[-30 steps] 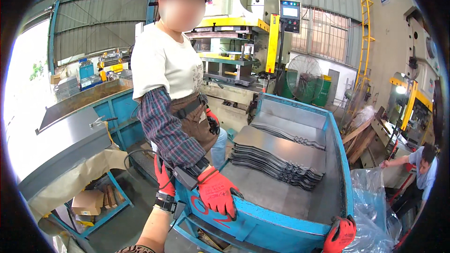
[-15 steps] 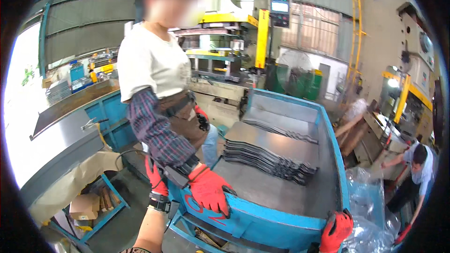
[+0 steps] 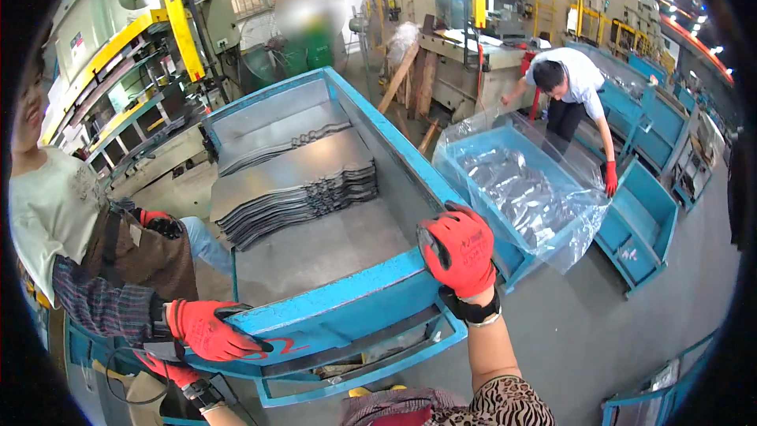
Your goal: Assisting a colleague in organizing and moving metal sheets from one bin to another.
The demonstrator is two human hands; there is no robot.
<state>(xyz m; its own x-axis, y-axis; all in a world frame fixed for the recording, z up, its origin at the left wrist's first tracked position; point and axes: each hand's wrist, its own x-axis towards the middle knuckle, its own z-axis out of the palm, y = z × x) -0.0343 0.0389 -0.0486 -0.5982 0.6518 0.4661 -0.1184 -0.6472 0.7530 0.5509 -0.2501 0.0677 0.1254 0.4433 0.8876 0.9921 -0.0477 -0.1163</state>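
My right hand (image 3: 461,248), in a red glove with black parts, is closed over the near right corner of a blue metal bin (image 3: 347,300). Inside the bin lie stacked wavy-edged sheet metal pieces (image 3: 296,181), left of its middle. At the lower left my left hand (image 3: 169,368), also red-gloved, is low by the bin's near left corner. Its fingers are mostly hidden behind a co-worker's forearm and the device strapped there. That co-worker's red-gloved hand (image 3: 213,331) rests on the bin's near rim.
Right of the bin, another person (image 3: 572,83) bends over a blue container draped in clear plastic sheeting (image 3: 520,181). More blue bins (image 3: 643,209) stand beyond on the grey floor. A press with a yellow guard post (image 3: 183,31) rises at the back left. Wooden planks (image 3: 410,79) lean behind.
My view has swung right, so the bin and the co-worker beside it sit farther left. My right hand remains at the bin's corner. The person by the plastic has come more fully into view.
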